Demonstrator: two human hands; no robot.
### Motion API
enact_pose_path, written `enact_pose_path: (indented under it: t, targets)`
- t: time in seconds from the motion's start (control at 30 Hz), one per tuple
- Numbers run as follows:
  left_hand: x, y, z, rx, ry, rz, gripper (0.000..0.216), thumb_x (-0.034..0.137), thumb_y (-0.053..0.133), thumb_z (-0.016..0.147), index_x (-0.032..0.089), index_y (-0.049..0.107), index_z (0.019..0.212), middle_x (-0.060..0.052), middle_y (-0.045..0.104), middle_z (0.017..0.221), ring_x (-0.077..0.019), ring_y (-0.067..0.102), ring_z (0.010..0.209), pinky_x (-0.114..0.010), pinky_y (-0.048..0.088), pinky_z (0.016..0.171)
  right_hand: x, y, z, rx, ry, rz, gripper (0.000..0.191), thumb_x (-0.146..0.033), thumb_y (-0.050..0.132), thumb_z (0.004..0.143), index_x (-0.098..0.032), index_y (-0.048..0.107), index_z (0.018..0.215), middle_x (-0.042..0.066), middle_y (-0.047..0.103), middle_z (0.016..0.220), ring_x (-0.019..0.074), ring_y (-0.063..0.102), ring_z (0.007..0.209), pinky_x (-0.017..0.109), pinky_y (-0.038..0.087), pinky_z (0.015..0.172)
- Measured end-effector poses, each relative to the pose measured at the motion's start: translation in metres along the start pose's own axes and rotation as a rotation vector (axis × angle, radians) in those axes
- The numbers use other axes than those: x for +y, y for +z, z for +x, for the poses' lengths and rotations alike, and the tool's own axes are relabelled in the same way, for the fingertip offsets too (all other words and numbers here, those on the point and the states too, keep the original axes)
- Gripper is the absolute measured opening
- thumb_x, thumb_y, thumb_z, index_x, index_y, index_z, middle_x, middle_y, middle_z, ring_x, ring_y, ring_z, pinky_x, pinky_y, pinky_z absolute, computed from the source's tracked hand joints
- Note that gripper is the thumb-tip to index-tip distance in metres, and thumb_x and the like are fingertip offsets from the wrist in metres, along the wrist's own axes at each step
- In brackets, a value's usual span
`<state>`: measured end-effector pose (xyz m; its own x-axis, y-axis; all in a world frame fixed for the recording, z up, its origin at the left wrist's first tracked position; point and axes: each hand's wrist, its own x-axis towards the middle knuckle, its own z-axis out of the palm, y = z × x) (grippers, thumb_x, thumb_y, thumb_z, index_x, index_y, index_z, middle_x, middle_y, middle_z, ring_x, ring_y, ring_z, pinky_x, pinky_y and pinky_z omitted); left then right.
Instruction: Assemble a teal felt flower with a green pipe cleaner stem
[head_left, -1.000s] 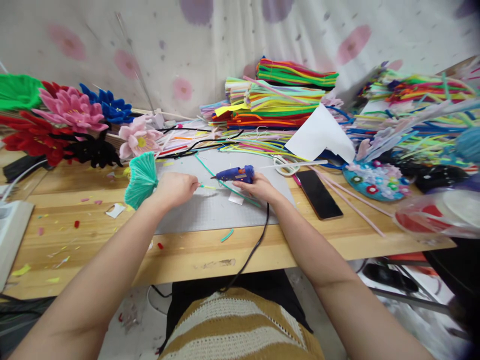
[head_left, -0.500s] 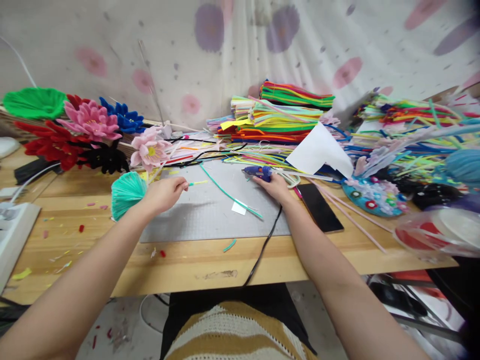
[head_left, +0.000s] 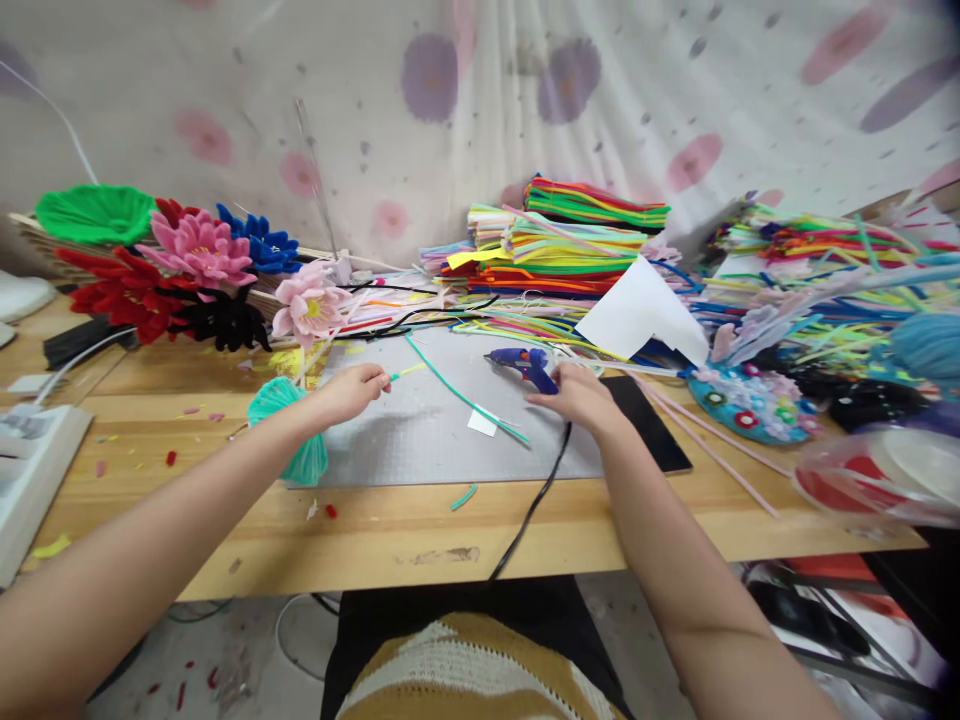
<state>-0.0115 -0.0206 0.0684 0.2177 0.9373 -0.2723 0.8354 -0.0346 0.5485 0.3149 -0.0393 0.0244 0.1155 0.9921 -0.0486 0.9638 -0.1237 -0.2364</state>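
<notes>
My left hand is closed around the stem of a teal pipe-cleaner flower, whose fan-shaped head hangs below my wrist over the edge of the grey mat. A short yellow-green stem tip sticks out of the fist to the right. My right hand hovers just behind the blue glue gun, which rests on the mat with its nozzle to the left; the fingers are loosely spread and hold nothing. The gun's black cord runs off the table's front edge. A long teal pipe cleaner lies between my hands.
Finished pipe-cleaner flowers lie at the back left. Stacks of coloured pipe cleaners fill the back and right. A black phone, white scissors and a white paper sheet sit right of the mat. A white power strip is far left.
My right hand has set the glue gun down on the mat and drawn back from it. The teal flower head has swung from left of my left hand to below the wrist.
</notes>
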Motion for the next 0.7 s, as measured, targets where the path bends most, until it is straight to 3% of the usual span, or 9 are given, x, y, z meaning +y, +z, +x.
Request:
enact_pose_path:
  t: [0.1,0.17,0.27,0.43,0.53,0.6,0.7]
  targets:
    - [0.006,-0.004,-0.002,-0.111,-0.084,-0.154,0.026,0.039,0.035,0.078,0.018,0.050,0.074,0.002,0.043,0.057,-0.0098,0.037,0.047,-0.023,0.027,0.043,-0.005,-0.010,-0.020,-0.153,0.031,-0.102,0.040,-0.057,0.057,0.068,-0.019,0.059,0.079,0.009,0.064,0.085,0.0239,0.058,0.083,0.029,0.039,0.063]
    - [0.010,-0.004,-0.002,-0.134,-0.109,-0.190,0.025,0.040,0.035,0.078,0.019,0.049,0.074,0.002,0.040,0.056,-0.0092,0.034,0.046,-0.022,0.024,0.042,-0.018,-0.010,-0.029,-0.279,-0.080,-0.070,0.034,-0.054,0.054,0.071,-0.020,0.058,0.074,0.007,0.064,0.078,0.0215,0.059,0.076,0.028,0.036,0.058]
    - [0.015,-0.002,-0.004,-0.123,-0.106,-0.155,0.024,0.039,0.036,0.076,0.019,0.049,0.073,0.002,0.041,0.057,-0.0097,0.035,0.047,-0.022,0.026,0.042,-0.042,0.001,-0.030,-0.302,-0.235,-0.040,0.027,-0.046,0.057,0.072,-0.021,0.058,0.079,0.006,0.065,0.084,0.0204,0.059,0.079,0.026,0.034,0.057]
    - [0.013,-0.001,-0.010,-0.144,0.001,0.001,0.025,0.036,0.034,0.076,0.018,0.051,0.072,-0.001,0.048,0.062,-0.0121,0.044,0.057,-0.023,0.034,0.050,-0.061,0.011,-0.019,-0.283,-0.279,-0.038,0.021,-0.038,0.057,0.072,-0.021,0.058,0.084,0.006,0.066,0.088,0.0200,0.059,0.082,0.025,0.033,0.057]
    - [0.008,-0.005,-0.013,-0.212,0.081,0.217,0.026,0.036,0.035,0.076,0.018,0.052,0.067,-0.002,0.054,0.065,-0.0144,0.049,0.062,-0.025,0.037,0.057,-0.049,0.004,-0.018,-0.283,-0.211,-0.013,0.027,-0.047,0.052,0.075,-0.021,0.059,0.079,0.006,0.066,0.085,0.0202,0.059,0.080,0.026,0.034,0.057]
    - [0.006,-0.007,-0.013,-0.212,0.091,0.362,0.027,0.035,0.034,0.077,0.019,0.054,0.067,-0.003,0.058,0.067,-0.0160,0.052,0.064,-0.026,0.037,0.059,-0.034,-0.001,-0.016,-0.267,-0.077,-0.052,0.037,-0.055,0.049,0.075,-0.020,0.060,0.075,0.008,0.066,0.081,0.0212,0.059,0.078,0.027,0.036,0.059]
    - [0.006,-0.006,-0.012,-0.151,0.105,0.486,0.032,0.034,0.030,0.080,0.020,0.057,0.072,-0.005,0.062,0.074,-0.0178,0.055,0.068,-0.027,0.036,0.059,-0.011,-0.005,-0.006,-0.093,0.100,-0.068,0.048,-0.063,0.051,0.068,-0.019,0.061,0.083,0.010,0.065,0.087,0.0237,0.059,0.083,0.030,0.040,0.065]
